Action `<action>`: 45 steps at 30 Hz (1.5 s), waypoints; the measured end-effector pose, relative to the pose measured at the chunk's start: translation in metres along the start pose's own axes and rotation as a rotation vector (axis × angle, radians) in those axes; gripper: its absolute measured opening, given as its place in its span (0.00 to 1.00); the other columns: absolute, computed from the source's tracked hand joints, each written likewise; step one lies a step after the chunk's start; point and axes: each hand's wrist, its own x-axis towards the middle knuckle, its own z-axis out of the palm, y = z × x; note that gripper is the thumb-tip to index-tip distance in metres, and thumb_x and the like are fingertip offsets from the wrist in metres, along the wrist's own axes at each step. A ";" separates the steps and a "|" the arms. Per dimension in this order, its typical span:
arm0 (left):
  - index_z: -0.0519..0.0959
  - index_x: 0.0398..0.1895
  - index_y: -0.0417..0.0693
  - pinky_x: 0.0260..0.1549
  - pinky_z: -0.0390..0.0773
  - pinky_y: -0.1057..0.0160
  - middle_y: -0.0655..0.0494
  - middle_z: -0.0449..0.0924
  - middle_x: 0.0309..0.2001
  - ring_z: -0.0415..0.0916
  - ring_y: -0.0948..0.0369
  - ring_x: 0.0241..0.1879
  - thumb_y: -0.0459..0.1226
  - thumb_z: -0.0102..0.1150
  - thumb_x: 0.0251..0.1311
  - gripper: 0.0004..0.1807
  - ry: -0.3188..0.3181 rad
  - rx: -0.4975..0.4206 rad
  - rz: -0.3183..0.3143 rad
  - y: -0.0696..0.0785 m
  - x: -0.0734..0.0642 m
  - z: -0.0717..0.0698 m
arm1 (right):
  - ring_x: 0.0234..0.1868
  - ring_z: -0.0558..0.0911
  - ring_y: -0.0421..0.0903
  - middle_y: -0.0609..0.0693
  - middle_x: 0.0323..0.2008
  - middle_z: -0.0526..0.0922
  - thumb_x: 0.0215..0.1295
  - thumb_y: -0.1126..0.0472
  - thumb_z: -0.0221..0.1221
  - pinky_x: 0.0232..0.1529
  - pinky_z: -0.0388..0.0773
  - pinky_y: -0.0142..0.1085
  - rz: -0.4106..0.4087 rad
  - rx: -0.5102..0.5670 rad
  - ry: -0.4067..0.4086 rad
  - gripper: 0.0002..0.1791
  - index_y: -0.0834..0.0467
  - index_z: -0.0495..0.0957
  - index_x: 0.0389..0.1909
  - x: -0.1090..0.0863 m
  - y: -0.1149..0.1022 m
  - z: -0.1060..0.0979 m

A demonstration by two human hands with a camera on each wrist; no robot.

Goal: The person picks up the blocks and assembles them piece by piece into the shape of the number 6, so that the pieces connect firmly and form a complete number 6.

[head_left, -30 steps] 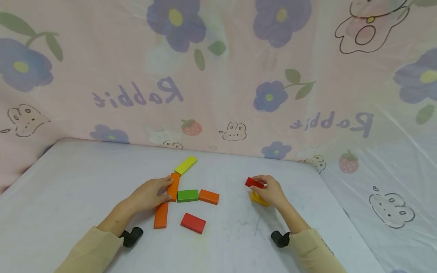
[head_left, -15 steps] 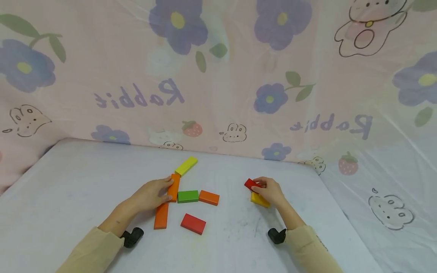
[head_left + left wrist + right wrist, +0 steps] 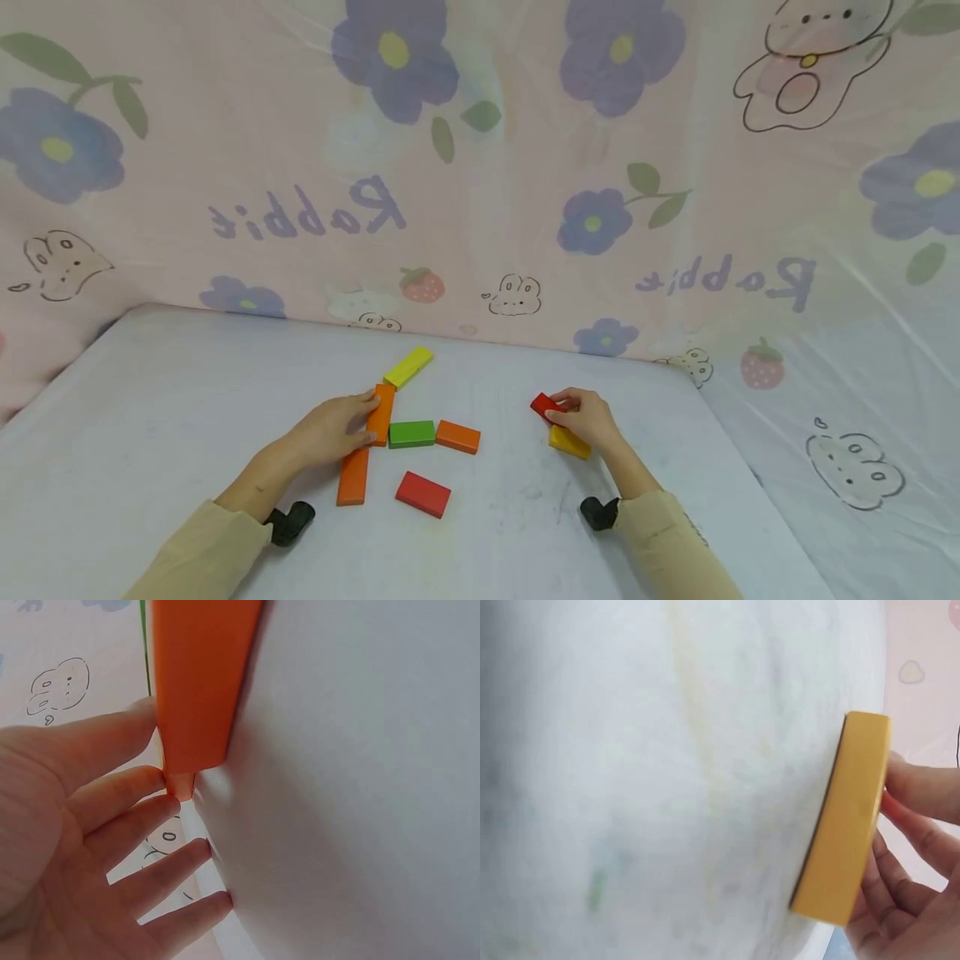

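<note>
My left hand [image 3: 333, 427] lies along the left edge of the upper orange block [image 3: 382, 414], thumb and fingertips touching it. In the left wrist view its fingers [image 3: 169, 870] are spread and fairly straight. A lower orange block [image 3: 352, 477] continues the line toward me. At the right, my right hand [image 3: 588, 417] pinches a red block [image 3: 546, 407] between thumb and fingers. Just nearer me is a yellow-orange block [image 3: 570, 442], close under the hand; it fills the middle of the hand's side in the right wrist view and hides the red block there.
A yellow block [image 3: 409, 367] angles away from the top of the orange line. To its right run a green block [image 3: 412, 434] and a short orange block [image 3: 458, 437], end to end. Nearer me lies another red block [image 3: 423, 494]. A printed cloth [image 3: 480, 208] hangs behind the white table.
My right hand has shifted slightly left with the red block, which has turned a little and uncovers more of the yellow-orange block. The left hand stays in place.
</note>
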 end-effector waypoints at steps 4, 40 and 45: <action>0.69 0.64 0.32 0.63 0.64 0.39 0.35 0.64 0.67 0.62 0.38 0.66 0.35 0.60 0.60 0.29 0.007 -0.008 0.002 0.000 0.002 0.000 | 0.41 0.77 0.50 0.58 0.42 0.83 0.61 0.59 0.64 0.43 0.78 0.38 -0.006 -0.001 -0.009 0.15 0.61 0.81 0.47 0.006 -0.003 0.000; 0.68 0.64 0.33 0.63 0.63 0.38 0.35 0.64 0.67 0.61 0.38 0.66 0.35 0.61 0.60 0.30 0.002 -0.035 -0.022 0.002 0.003 -0.002 | 0.33 0.79 0.47 0.54 0.34 0.84 0.57 0.60 0.67 0.31 0.77 0.36 -0.101 -0.120 0.007 0.12 0.60 0.80 0.39 -0.008 -0.029 0.018; 0.68 0.64 0.33 0.63 0.63 0.39 0.35 0.64 0.67 0.61 0.38 0.66 0.35 0.61 0.60 0.29 -0.001 -0.028 -0.019 0.003 0.004 -0.002 | 0.30 0.79 0.45 0.53 0.32 0.84 0.56 0.60 0.67 0.27 0.76 0.33 -0.110 -0.122 -0.001 0.11 0.59 0.80 0.38 -0.011 -0.032 0.020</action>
